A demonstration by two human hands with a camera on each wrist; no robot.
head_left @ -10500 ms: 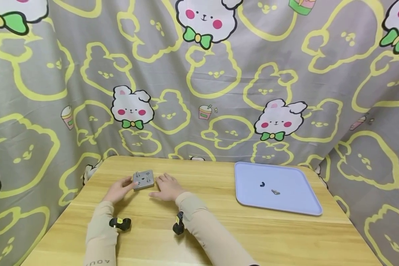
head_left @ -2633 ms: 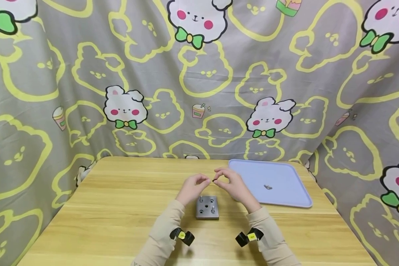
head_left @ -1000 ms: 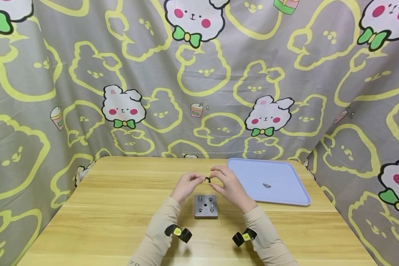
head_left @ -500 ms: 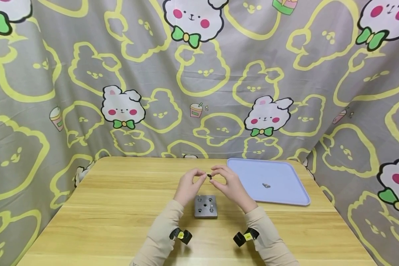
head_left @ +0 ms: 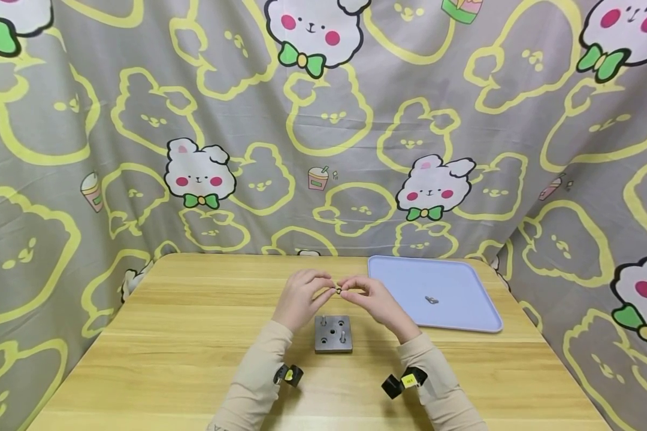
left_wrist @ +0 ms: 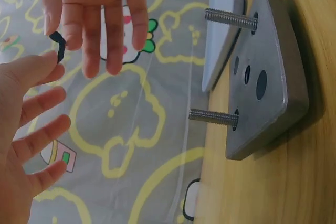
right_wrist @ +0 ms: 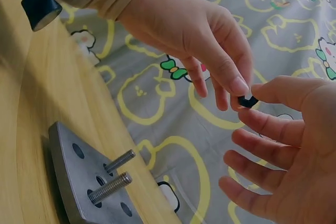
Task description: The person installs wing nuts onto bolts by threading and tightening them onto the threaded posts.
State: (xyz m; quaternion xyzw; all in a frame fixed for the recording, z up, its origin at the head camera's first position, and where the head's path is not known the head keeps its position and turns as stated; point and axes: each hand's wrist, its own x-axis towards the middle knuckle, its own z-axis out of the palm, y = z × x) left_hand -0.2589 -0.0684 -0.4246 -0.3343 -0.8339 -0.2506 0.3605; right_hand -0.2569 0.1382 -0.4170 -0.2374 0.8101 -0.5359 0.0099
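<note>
Above the table my left hand (head_left: 301,299) and right hand (head_left: 377,302) meet fingertip to fingertip. Between them is a small black bent piece (left_wrist: 60,48), which each hand pinches with thumb and fingertip. In the right wrist view much of this black piece (right_wrist: 247,101) is covered by the fingertips. The other fingers of the right hand stay extended. Just below and nearer me lies a square grey metal plate (head_left: 331,347), apart from both hands. It has several holes, and two threaded studs (left_wrist: 231,18) stand up from it at opposite corners.
To the right at the back lies a light blue tray (head_left: 463,320) with small metal parts (head_left: 431,300) on it. The wooden table (head_left: 194,341) ends at a patterned curtain (head_left: 280,179) behind. A black camera (head_left: 289,375) sits on each wrist.
Since the earliest frame the metal plate has come from the left to the middle, and the black piece has left the tray. Lately the hands have turned the piece between their fingertips.
</note>
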